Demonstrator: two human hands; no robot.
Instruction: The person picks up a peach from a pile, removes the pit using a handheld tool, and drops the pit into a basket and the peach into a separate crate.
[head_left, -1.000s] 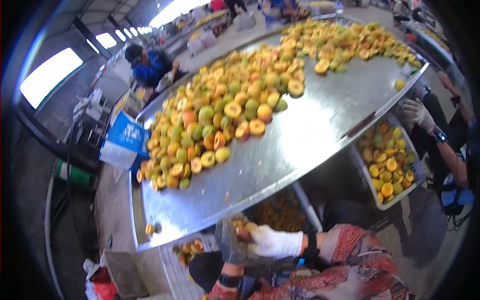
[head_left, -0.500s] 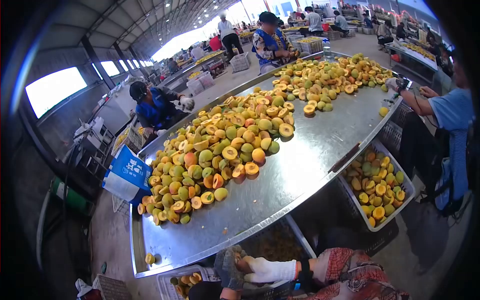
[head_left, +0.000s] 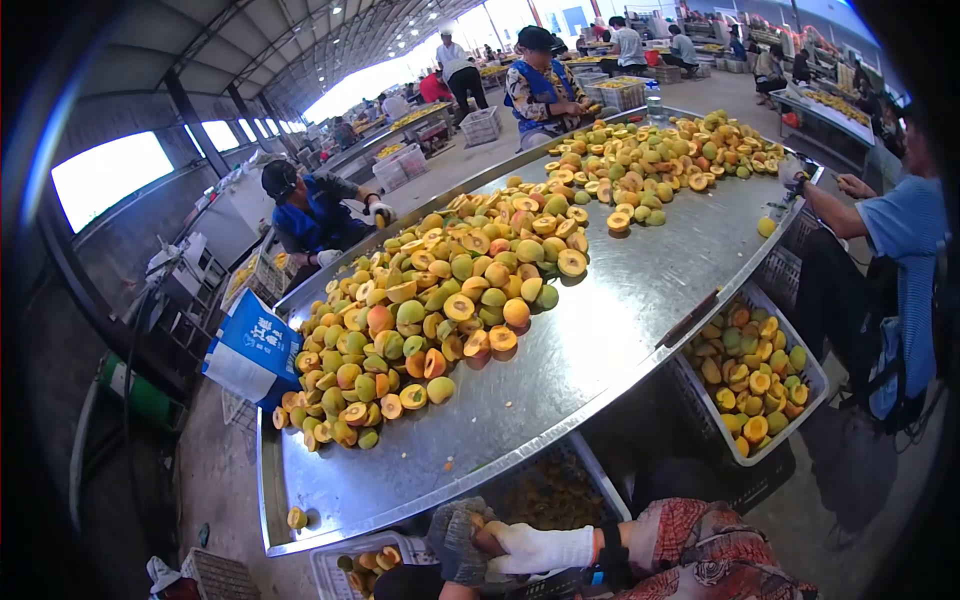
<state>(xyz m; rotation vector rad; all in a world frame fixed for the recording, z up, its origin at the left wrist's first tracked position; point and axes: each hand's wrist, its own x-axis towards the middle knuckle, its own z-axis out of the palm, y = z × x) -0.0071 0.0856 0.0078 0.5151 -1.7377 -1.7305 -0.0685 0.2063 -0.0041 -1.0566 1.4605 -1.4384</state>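
My left hand (head_left: 460,541), in a grey work glove, is closed at the bottom of the view. It meets my right hand (head_left: 545,549), which wears a white glove and a dark wrist strap. Fingers of both hands are pressed together, with a brownish patch between them; what they hold there is hidden. Just beyond them runs the near rim of a metal table (head_left: 480,478). On it lies a long heap of halved, yellow-green peaches (head_left: 440,300). Beside my left hand, below the rim, a white crate (head_left: 330,570) holds several peach halves.
Another crate (head_left: 583,460) with dark contents sits under the table edge. To the right is a crate full of peach halves (head_left: 755,385). A blue-and-white box (head_left: 252,350) stands at the table's left end. Co-workers sit across the table and at right. One half (head_left: 297,518) lies alone near the left corner.
My hands stay together in nearly the same spot, with a slight shift. Across the table at left, a co-worker's gloved hand has moved slightly to the right and down.
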